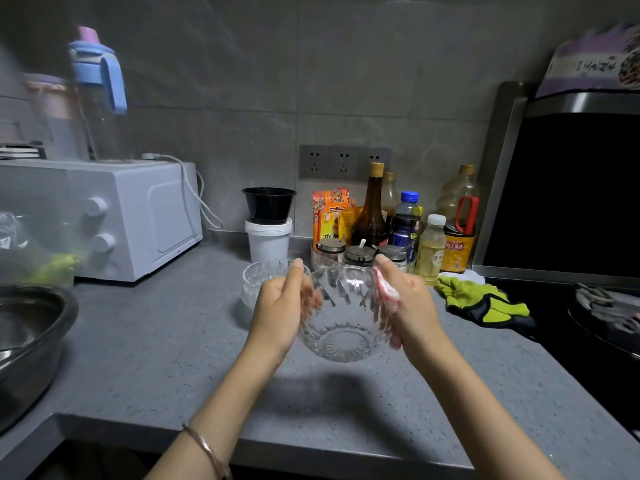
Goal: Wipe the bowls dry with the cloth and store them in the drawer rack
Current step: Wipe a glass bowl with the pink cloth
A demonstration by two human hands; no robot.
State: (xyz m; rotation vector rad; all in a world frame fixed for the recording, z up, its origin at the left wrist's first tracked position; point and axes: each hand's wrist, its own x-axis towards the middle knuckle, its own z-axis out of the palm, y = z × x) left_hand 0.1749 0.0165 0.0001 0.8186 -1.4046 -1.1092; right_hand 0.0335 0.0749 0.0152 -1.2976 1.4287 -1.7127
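A clear, faceted glass bowl [343, 317] hangs over the speckled grey surface [166, 348]. The left hand [278, 308] curls round its left wall; the right hand [410, 306] pinches a crumpled pink-white cloth [386, 289] over its right rim. A smaller ribbed glass bowl [258, 280] stands behind.

Bare grey speckled countertop [166, 348] runs along the front edge and left of centre, leaving room for a hand to pass. Above its middle, a left hand [280, 313] grips a large clear cut-glass bowl [343, 327], and a right hand [412, 306] pinches a pink-and-white cloth [386, 289] on its rim. A smaller clear glass bowl [256, 277] stands just behind. A white microwave oven [138, 216] and a steel basin [27, 341] block the left. Crowded bottles and jars [372, 216] line the back wall, and a yellow-green glove [481, 299] lies to the right.
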